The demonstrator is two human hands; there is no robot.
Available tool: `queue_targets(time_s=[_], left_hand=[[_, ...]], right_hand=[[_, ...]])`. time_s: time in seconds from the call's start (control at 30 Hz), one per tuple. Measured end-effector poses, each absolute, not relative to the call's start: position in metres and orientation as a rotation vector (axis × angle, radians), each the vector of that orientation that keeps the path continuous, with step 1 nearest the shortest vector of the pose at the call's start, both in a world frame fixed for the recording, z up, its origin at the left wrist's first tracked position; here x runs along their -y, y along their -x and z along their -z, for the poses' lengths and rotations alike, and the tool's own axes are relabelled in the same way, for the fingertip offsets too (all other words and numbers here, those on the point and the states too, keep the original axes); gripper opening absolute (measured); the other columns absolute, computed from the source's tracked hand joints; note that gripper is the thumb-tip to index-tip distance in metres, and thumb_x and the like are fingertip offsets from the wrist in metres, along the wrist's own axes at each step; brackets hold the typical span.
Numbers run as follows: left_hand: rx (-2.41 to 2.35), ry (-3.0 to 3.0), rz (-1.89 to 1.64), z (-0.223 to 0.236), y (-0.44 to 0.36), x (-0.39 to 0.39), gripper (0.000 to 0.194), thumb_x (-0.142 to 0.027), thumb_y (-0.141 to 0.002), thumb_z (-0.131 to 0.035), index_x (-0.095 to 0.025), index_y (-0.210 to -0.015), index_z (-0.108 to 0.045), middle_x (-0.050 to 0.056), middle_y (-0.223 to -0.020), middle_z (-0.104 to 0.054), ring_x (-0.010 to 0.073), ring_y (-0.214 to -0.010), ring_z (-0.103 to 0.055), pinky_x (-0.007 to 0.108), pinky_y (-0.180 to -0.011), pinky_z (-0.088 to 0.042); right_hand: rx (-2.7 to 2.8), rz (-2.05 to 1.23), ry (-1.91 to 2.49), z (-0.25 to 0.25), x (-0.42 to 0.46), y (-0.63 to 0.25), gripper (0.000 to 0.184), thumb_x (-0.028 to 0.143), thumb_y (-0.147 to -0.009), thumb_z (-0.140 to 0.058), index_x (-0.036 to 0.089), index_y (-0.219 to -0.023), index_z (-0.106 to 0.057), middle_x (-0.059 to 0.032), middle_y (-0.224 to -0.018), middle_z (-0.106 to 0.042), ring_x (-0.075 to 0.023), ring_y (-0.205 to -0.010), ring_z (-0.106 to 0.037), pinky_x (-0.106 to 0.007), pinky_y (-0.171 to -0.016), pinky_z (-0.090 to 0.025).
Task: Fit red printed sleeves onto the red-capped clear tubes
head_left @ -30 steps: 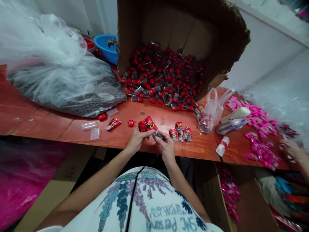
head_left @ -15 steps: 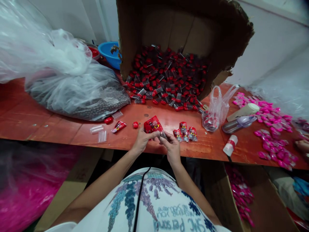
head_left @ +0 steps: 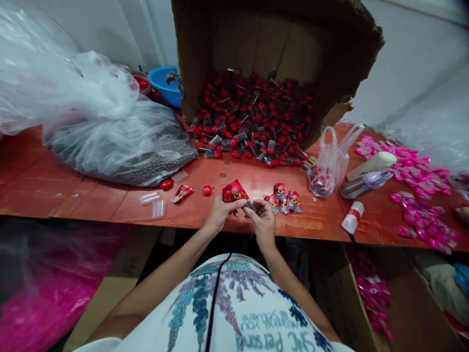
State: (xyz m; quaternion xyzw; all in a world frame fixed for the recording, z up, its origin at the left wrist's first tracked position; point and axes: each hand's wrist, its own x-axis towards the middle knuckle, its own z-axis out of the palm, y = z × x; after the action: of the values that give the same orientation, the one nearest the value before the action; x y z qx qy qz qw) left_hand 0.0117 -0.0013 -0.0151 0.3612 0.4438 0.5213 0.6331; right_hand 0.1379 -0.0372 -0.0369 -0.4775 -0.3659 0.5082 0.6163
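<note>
Two bare hands meet at the near edge of a red-brown table (head_left: pixel 308 222), above the wearer's printed white shirt (head_left: pixel 234 308). Below the table, pink material fills a bag (head_left: pixel 54 288) at left, and pink packets lie in an open box (head_left: pixel 410 293) at right. The left hand (head_left: pixel 218 213) grips a red printed packet (head_left: pixel 237 188) between thumb and fingers; the fingertips of the right hand (head_left: pixel 264 218) are closed together on a small dark piece (head_left: pixel 250 206) at the packet's lower right corner. Whether the piece is part of the packet cannot be told.

Left of the hands lie clear plastic cases (head_left: pixel 158 209), another red packet (head_left: pixel 181 193) and a red cap (head_left: pixel 207 190). Just right sits a cluster of small red packets (head_left: pixel 294 201), with a white tube (head_left: pixel 352 217), a bottle (head_left: pixel 362 185) and pink packets (head_left: pixel 425 220) farther right. Beyond, a knotted translucent sack (head_left: pixel 124 142) of dark beads slumps at far left, a blue basin (head_left: pixel 166 87) behind it, while red-capped containers (head_left: pixel 256 117) spill from a torn cardboard carton (head_left: pixel 348 63).
</note>
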Motion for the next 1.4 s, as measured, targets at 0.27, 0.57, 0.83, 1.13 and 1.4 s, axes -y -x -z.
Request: queue_targets(time_s=[0.27,0.57,0.83,1.13,1.4], left_hand=[[-1.144,-0.792,-1.218,0.018,-0.023,0.006,0.029,-0.027,-0.051,-0.083,-0.012,-0.066,-0.063,-0.001,-0.057,-0.06,0.0088,-0.044,-0.049,0.019,-0.036,-0.038],[-1.098,-0.747,-1.355,0.02,-0.016,0.008,0.03,-0.024,-0.052,-0.082,-0.013,-0.069,-0.06,-0.001,-0.062,-0.061,0.0089,-0.048,-0.053,0.02,-0.043,-0.042],[-1.135,-0.771,-1.352,0.018,-0.014,0.008,0.031,-0.023,-0.052,-0.082,-0.014,-0.07,-0.058,-0.003,-0.061,-0.06,0.0079,-0.046,-0.05,0.019,-0.04,-0.038],[-1.014,-0.704,-1.229,0.017,-0.013,0.008,0.024,-0.026,-0.058,-0.079,-0.012,-0.07,-0.063,0.0,-0.064,-0.062,0.0075,-0.047,-0.051,0.019,-0.04,-0.04],[-1.143,-0.814,-1.176,0.015,-0.017,0.013,0.034,-0.025,-0.05,-0.083,-0.013,-0.073,-0.062,-0.001,-0.063,-0.063,0.0091,-0.048,-0.053,0.019,-0.04,-0.039]], right_hand=[[1.011,-0.942,1.197,0.047,0.042,-0.135,0.029,0.028,-0.075,-0.069,0.02,-0.1,-0.057,-0.0022,-0.094,-0.061,-0.0143,-0.085,-0.061,-0.028,-0.077,-0.051],[0.892,-1.311,1.035,0.041,0.039,-0.141,0.033,0.024,-0.069,-0.073,0.022,-0.099,-0.059,-0.0009,-0.096,-0.065,-0.0154,-0.087,-0.063,-0.028,-0.076,-0.052],[0.956,-1.194,1.091,0.037,0.045,-0.132,0.029,0.024,-0.072,-0.071,0.021,-0.099,-0.062,-0.0024,-0.097,-0.066,-0.0162,-0.089,-0.063,-0.031,-0.082,-0.052],[0.694,-1.353,1.039,0.038,0.039,-0.138,0.034,0.026,-0.067,-0.075,0.02,-0.098,-0.062,-0.0008,-0.09,-0.065,-0.0136,-0.077,-0.062,-0.026,-0.065,-0.055],[0.851,-1.208,1.089,0.04,0.04,-0.14,0.049,0.027,-0.068,-0.073,0.023,-0.113,-0.056,-0.0006,-0.089,-0.063,-0.0151,-0.082,-0.062,-0.031,-0.075,-0.054]])
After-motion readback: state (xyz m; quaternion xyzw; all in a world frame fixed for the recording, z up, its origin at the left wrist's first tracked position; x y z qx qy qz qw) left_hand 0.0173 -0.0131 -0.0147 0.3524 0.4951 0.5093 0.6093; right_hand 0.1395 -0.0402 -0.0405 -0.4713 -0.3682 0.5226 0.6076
